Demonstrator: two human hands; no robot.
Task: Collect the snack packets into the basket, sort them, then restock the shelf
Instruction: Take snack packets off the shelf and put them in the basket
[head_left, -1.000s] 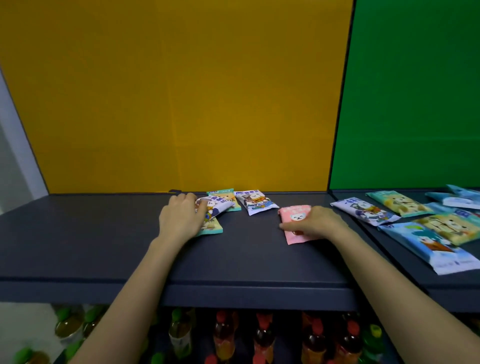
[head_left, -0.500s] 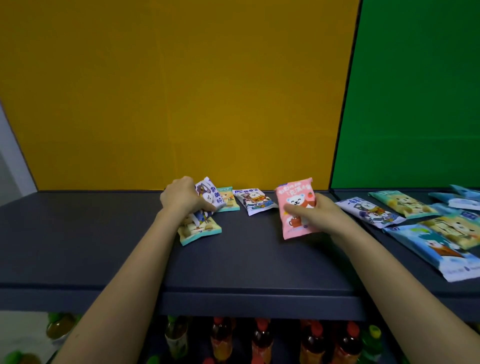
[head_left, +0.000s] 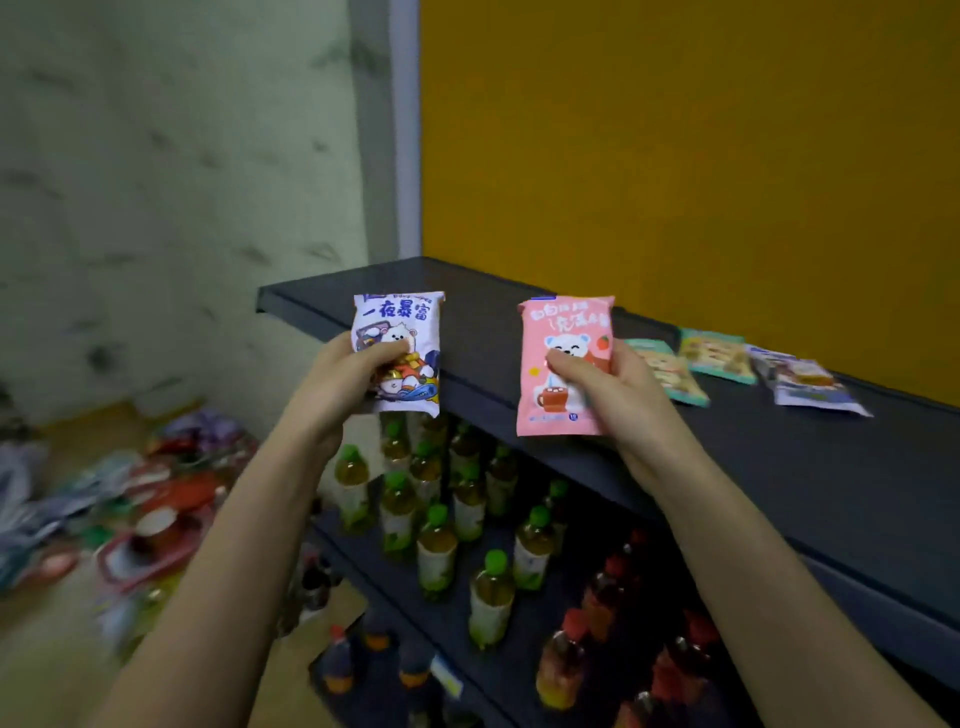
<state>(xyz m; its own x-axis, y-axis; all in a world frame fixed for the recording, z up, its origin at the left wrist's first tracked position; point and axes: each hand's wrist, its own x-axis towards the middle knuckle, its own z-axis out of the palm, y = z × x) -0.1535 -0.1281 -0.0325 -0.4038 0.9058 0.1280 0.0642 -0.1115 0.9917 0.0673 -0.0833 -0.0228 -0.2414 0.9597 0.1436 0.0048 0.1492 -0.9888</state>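
**Fingers (head_left: 387, 354) gripping one snack packet in each hand**

The fingers of your left hand (head_left: 337, 384) are curling round the white-and-purple packet (head_left: 397, 322), thumb across its front. Those of your right hand (head_left: 618, 395) are pinching the pink packet (head_left: 563, 322) the same way. You are holding both packets upright in the air, just above the front edge of the dark shelf (head_left: 779, 467), near its left end.

Collecting is looking partly done. Two packets are in hand, while three more packets (head_left: 719, 356) are lying flat further right on the shelf, near its back edge. No basket is showing clearly, so sorting and restocking are probably yet to come.

Below the shelf, rows of green-capped and red-capped bottles (head_left: 436, 551) are standing on lower shelves. A blurred heap of colourful wrappers (head_left: 150, 519) is lying on the floor at the left. A yellow panel (head_left: 675, 156) is backing the shelf, beside a pale wall (head_left: 156, 182).
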